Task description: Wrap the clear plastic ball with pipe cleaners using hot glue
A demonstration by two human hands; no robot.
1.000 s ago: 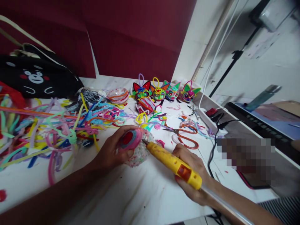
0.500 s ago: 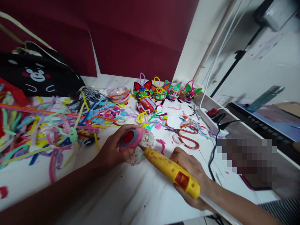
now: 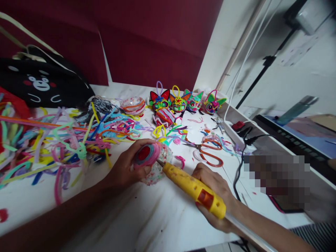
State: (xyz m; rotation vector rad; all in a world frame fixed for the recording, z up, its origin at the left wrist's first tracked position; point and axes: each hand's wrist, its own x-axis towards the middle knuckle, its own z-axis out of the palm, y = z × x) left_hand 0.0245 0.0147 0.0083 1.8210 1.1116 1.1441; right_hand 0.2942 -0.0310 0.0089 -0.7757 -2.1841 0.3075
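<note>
My left hand is closed around a small round craft ball with a pink and red pipe-cleaner coil on its front. It holds the ball just above the white table. My right hand grips a yellow glue gun with an orange trigger. The gun's metal tip touches the ball where the pink coil meets the speckled shell.
A heap of coloured pipe cleaners covers the left of the table. Several finished animal-face ornaments stand in a row at the back. Orange-handled scissors lie to the right, near a black cable. A black bear-face bag sits far left.
The glue gun's tip has shifted slightly along the ball's edge, dipping lower and then back up. My left hand keeps the ball in the same place.
</note>
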